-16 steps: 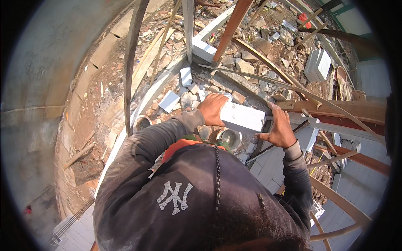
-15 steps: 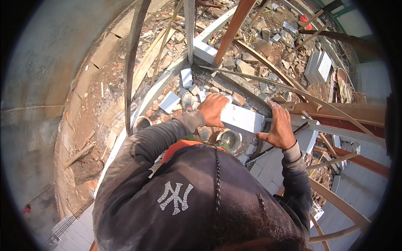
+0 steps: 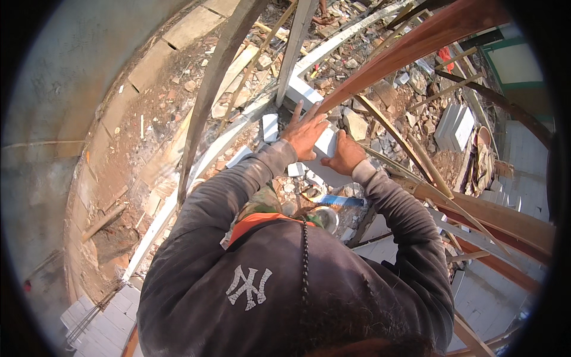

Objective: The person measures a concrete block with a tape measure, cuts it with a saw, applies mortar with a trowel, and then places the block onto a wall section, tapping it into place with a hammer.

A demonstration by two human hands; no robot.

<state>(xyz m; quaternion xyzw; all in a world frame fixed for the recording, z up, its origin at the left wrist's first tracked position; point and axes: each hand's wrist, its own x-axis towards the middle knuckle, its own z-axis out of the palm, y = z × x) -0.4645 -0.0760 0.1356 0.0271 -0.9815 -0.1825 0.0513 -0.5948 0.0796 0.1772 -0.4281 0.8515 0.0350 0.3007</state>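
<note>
A white lightweight block (image 3: pixel 325 143) is between my two hands, close to the corner of a low wall. My left hand (image 3: pixel 305 132) lies along its left side, the fingers stretched forward over it. On its right side my right hand (image 3: pixel 346 153) grips, thumb on the near part and fingers mostly hidden behind. Just beyond my left fingertips another white block (image 3: pixel 304 91) rests on the wall, beside a reddish wooden beam. Whether the two blocks touch is hidden by my hand. Below the held block lies a saw with a blue blade (image 3: pixel 342 200).
A bucket (image 3: pixel 326 219) stands near my body. Upright grey timber posts (image 3: pixel 294 50) and the slanting reddish beam (image 3: pixel 410 50) rise close to my hands. Stacked white slabs (image 3: pixel 455 127) stand at the right, among rubble. A loose white block (image 3: pixel 270 127) lies left of my hands.
Both hands have carried the white block forward, toward the wall corner, and turned it. My right hand has come closer to my left. The blue saw blade now shows below.
</note>
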